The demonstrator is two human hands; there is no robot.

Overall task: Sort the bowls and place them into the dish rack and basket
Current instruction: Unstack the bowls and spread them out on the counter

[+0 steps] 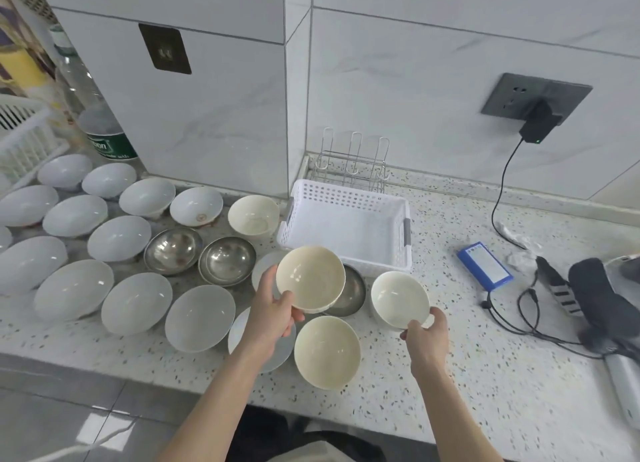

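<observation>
Both hands grip round cream ceramic bowls: left hand (273,314) lifts one (310,278), right hand (426,330) pinches another's (400,299) rim; white perforated plastic basket (346,198) lies just beyond.

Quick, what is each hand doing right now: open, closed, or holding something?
Left hand: holding a cream bowl by its rim, lifted.
Right hand: gripping the rim of another cream bowl.
</observation>
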